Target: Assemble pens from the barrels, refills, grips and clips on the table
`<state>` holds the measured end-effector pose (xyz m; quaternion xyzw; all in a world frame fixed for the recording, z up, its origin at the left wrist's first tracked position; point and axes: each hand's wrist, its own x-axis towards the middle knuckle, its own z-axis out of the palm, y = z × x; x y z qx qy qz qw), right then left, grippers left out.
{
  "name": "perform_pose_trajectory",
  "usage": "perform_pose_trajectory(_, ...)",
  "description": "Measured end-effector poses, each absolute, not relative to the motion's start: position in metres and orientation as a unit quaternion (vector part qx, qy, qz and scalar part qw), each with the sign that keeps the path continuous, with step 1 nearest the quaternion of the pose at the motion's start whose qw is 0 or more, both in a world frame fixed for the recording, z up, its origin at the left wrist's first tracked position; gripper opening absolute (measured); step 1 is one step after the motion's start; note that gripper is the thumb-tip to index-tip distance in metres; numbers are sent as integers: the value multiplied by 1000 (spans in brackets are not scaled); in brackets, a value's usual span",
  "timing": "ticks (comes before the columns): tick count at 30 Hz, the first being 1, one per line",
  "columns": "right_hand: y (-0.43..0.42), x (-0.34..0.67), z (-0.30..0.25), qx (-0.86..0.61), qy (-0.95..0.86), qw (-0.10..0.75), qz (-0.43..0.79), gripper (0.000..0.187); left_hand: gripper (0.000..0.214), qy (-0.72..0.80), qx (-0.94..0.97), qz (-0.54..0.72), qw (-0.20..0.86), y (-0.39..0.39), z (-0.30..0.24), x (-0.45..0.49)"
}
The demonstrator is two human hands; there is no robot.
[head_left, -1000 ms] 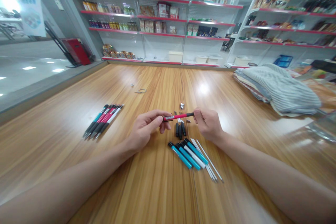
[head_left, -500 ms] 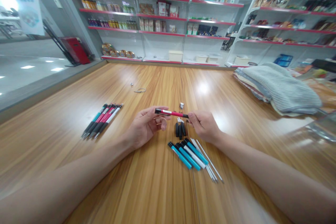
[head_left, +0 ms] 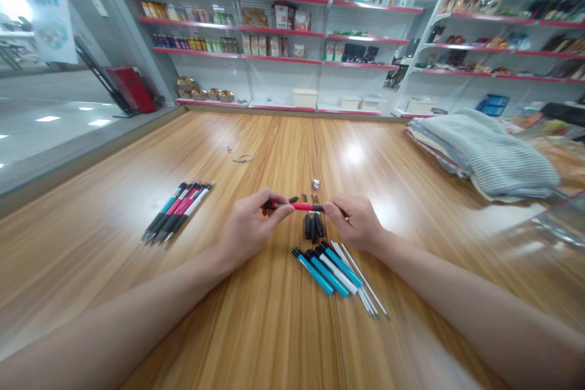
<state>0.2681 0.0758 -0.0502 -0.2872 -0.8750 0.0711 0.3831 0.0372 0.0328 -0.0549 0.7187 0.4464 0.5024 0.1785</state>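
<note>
Both hands hold one red pen [head_left: 301, 206] level above the wooden table [head_left: 256, 329]. My left hand [head_left: 250, 226] pinches its left, black-capped end. My right hand [head_left: 354, 219] pinches the right end. Right below the pen lie a few short black pen parts [head_left: 313, 226]. Nearer to me sit teal and white pen barrels [head_left: 326, 268] with thin white refills [head_left: 365, 287] beside them. A row of assembled red, teal and white pens [head_left: 178, 209] lies to the left of my left hand.
Small metal bits [head_left: 315, 183] lie just beyond the pen, and a wire ring [head_left: 244, 158] farther back. Folded striped cloth [head_left: 484, 152] is piled at the right. Store shelves [head_left: 283, 30] with goods line the back wall.
The red pen dropped slightly after being turned end for end; my left hand closed onto its left end, having been loosely open half a second ago. Both hands came closer together.
</note>
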Motion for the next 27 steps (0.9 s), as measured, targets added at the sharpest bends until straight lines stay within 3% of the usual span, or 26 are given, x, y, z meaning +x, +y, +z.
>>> perform_pose_trajectory(3,74,267,-50,-279,-876,386,75,35,12,396,829,394,-1,26,-51,38)
perform_pose_trajectory(6,73,267,-51,-254,-881,394,70,29,12,384,857,337,-71,22,-49,41)
perform_pose_trajectory(14,70,265,-51,-181,-889,422,3,8,21,431,842,325,-6,20,-49,43)
perform_pose_trajectory(16,70,266,-51,-175,-892,417,17,11,26,440,841,313,17,19,-48,43)
perform_pose_trajectory(24,67,261,-51,-200,-889,408,53,5,20,404,875,255,-79,21,-49,51)
perform_pose_trajectory(27,65,260,-50,-195,-887,410,79,11,19,399,875,261,-89,21,-49,51)
